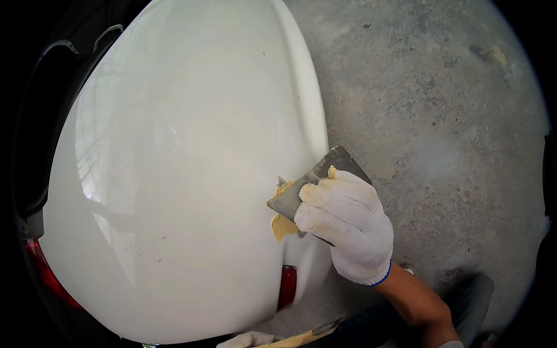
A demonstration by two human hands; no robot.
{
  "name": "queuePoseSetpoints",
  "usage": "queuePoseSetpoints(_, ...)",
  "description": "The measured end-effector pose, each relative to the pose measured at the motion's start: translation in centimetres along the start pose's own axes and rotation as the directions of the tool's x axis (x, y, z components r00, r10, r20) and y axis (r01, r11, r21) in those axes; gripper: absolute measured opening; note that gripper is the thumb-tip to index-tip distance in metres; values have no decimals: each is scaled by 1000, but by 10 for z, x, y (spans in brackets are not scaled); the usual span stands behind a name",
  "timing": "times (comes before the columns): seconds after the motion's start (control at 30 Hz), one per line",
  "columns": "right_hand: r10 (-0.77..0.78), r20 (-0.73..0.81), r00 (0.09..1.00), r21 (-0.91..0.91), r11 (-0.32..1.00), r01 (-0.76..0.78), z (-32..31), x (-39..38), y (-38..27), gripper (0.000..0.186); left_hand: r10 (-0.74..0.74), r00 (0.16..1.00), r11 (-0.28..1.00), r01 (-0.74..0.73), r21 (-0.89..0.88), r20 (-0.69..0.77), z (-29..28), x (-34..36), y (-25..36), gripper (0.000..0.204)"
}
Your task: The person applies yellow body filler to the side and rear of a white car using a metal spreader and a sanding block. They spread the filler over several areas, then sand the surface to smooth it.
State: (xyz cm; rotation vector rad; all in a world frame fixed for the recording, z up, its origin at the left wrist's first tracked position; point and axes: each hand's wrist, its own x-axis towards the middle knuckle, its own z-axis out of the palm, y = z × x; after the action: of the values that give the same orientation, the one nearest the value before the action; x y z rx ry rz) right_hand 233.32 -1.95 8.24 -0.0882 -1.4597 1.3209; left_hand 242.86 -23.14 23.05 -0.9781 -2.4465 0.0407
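Note:
My right hand, in a white knit glove with a blue cuff, grips a flat grey metal spreader over the right part of a white car bumper. Yellow putty lies under the spreader's left corner on the bumper, and some sits near my fingertips. At the lower edge my left hand, also gloved and partly cut off, holds a board smeared with yellow putty. A red reflector is set into the bumper below the spreader.
A concrete floor spreads to the right of the bumper. Dark trim and a red tail light border the bumper on the left. My dark-trousered leg and part of a shoe show at the lower right.

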Motion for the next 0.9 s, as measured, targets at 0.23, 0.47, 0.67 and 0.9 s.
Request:
queuePoseSetpoints(0.23,-30,77,997,-19,999,32,4,-14,3,38,-344,939,846,315,-430,10,8,2,7,21)
queuePoseSetpoints(0.47,-66,92,994,-35,997,70,5,4,13,40,-369,929,843,328,-426,-14,11,-4,2,21)
queuePoseSetpoints(0.67,-22,138,990,1,1000,22,13,-30,-10,38,-311,949,900,277,-335,-51,11,-7,-4,23)
queuePoseSetpoints(0.9,61,212,975,5,998,-64,-13,-68,-23,27,-325,944,889,286,-358,-50,12,-7,4,25)
